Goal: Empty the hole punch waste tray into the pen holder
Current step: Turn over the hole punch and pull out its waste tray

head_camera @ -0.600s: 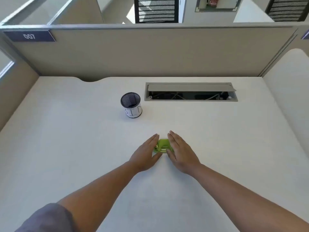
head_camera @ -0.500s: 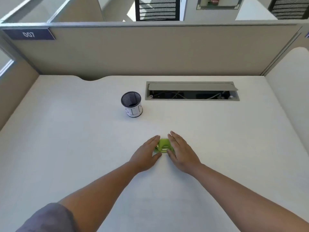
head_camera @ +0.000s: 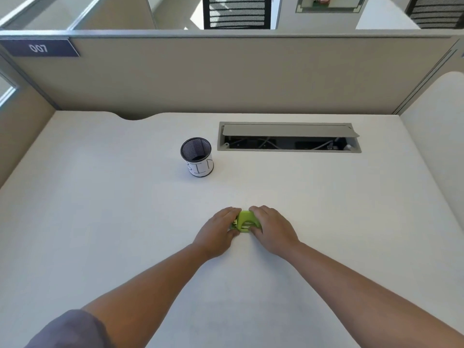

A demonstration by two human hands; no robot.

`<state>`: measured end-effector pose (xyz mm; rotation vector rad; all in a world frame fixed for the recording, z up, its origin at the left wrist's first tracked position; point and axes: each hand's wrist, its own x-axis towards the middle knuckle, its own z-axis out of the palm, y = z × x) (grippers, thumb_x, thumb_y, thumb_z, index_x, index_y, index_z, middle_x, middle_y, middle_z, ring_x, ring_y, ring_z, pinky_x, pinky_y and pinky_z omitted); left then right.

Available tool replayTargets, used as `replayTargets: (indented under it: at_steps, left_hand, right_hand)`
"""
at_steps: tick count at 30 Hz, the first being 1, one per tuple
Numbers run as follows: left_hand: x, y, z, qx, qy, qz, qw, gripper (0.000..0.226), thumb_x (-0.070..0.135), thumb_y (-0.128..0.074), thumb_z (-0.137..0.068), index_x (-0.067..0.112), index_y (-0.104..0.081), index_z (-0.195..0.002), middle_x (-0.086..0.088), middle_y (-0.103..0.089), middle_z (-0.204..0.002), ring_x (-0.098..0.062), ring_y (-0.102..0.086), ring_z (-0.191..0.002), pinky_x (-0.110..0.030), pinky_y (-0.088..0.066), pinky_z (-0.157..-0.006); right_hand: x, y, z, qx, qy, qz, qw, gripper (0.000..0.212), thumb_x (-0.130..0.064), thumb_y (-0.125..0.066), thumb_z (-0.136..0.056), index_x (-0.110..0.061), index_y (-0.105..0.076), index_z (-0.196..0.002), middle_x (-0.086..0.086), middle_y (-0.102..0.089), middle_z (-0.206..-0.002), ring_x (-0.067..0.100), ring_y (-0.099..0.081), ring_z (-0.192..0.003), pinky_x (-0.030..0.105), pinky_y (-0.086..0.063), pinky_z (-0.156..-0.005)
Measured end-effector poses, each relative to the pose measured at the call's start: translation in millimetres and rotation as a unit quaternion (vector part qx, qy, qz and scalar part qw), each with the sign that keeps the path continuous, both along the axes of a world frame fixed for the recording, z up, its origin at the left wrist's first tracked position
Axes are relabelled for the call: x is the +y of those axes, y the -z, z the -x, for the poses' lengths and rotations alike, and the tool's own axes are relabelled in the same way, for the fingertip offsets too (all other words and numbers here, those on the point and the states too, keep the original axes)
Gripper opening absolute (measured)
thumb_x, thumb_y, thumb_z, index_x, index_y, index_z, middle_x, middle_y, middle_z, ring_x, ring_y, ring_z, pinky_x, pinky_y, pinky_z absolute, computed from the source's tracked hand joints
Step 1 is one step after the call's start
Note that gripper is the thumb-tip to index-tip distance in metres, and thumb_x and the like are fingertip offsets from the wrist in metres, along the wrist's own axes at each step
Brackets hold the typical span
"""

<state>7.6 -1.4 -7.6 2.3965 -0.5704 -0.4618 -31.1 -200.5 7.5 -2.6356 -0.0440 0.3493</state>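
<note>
A small lime-green hole punch (head_camera: 245,221) sits on the white desk (head_camera: 125,234) in front of me. My left hand (head_camera: 218,233) curls around its left side and my right hand (head_camera: 272,229) curls around its right side, fingers closed on it. Most of its lower body and the waste tray are hidden by my fingers. A black mesh pen holder (head_camera: 197,156) with a white paper label stands upright farther back and to the left, well apart from both hands.
An open cable slot (head_camera: 288,143) with a raised grey flap is set in the desk behind and right of the pen holder. Beige partition walls (head_camera: 226,76) close the desk at the back and sides.
Both hands went from lying flat beside the hole punch to curled around it, fingers gripping its sides. The pen holder stayed where it was.
</note>
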Motion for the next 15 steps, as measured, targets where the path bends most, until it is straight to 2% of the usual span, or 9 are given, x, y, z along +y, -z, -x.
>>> replayTargets:
  at_steps: [3,6,8,10,13,15]
  left_hand:
    - [-2,-1,-1,0.036,-0.032,0.030,0.998,0.064,0.016,-0.067,-0.094,0.019,-0.042,-0.153,0.002,-0.048,-0.155,-0.018,-0.046,-0.140,-0.027,-0.034,-0.116]
    - [-6,-5,-2,0.148,-0.123,0.138,0.972,0.069,0.010,-0.068,-0.095,0.019,-0.036,-0.155,0.004,-0.053,-0.148,-0.015,-0.058,-0.131,-0.032,-0.044,-0.112]
    - [-9,-11,-1,0.235,-0.164,0.211,0.934,0.065,0.008,-0.065,-0.097,0.019,-0.038,-0.155,0.007,-0.061,-0.139,-0.009,-0.067,-0.117,-0.032,-0.050,-0.106]
    - [-12,-19,0,0.309,-0.188,0.295,0.884,0.051,0.009,-0.061,-0.100,0.021,-0.047,-0.148,0.003,-0.070,-0.131,-0.012,-0.069,-0.113,-0.034,-0.054,-0.103]
    - [-18,-34,0,0.381,-0.208,0.384,0.815,0.032,0.024,-0.052,-0.106,0.028,-0.055,-0.138,0.000,-0.075,-0.123,-0.021,-0.070,-0.115,-0.040,-0.056,-0.100]
    - [-23,-43,1,0.412,-0.234,0.411,0.779,0.033,0.033,-0.044,-0.109,0.029,-0.055,-0.139,-0.002,-0.075,-0.121,-0.021,-0.072,-0.108,-0.042,-0.059,-0.089]
  right_hand:
    - [-1,-3,0,-0.003,0.013,-0.006,1.000,0.046,-0.037,-0.062,-0.094,-0.023,-0.053,-0.137,-0.002,-0.062,-0.127,0.025,-0.058,-0.113,0.040,-0.051,-0.084]
    - [1,-8,2,-0.014,0.069,-0.053,0.996,0.043,-0.041,-0.066,-0.086,-0.023,-0.060,-0.124,-0.004,-0.066,-0.109,0.023,-0.063,-0.095,0.039,-0.053,-0.077]
    - [4,-12,4,-0.020,0.121,-0.100,0.987,0.033,-0.044,-0.069,-0.078,-0.029,-0.062,-0.107,-0.010,-0.065,-0.092,0.016,-0.061,-0.078,0.034,-0.049,-0.067]
    - [7,-17,4,-0.024,0.174,-0.144,0.974,0.030,-0.049,-0.069,-0.070,-0.032,-0.058,-0.091,-0.011,-0.064,-0.078,0.009,-0.059,-0.067,0.030,-0.044,-0.058]
    - [12,-25,3,-0.014,0.230,-0.192,0.954,0.035,-0.055,-0.070,-0.063,-0.032,-0.055,-0.086,-0.010,-0.067,-0.074,0.010,-0.063,-0.065,0.030,-0.050,-0.057]
    - [16,-31,3,0.001,0.253,-0.224,0.941,0.038,-0.056,-0.070,-0.060,-0.031,-0.053,-0.083,-0.009,-0.067,-0.073,0.010,-0.061,-0.062,0.030,-0.050,-0.056]
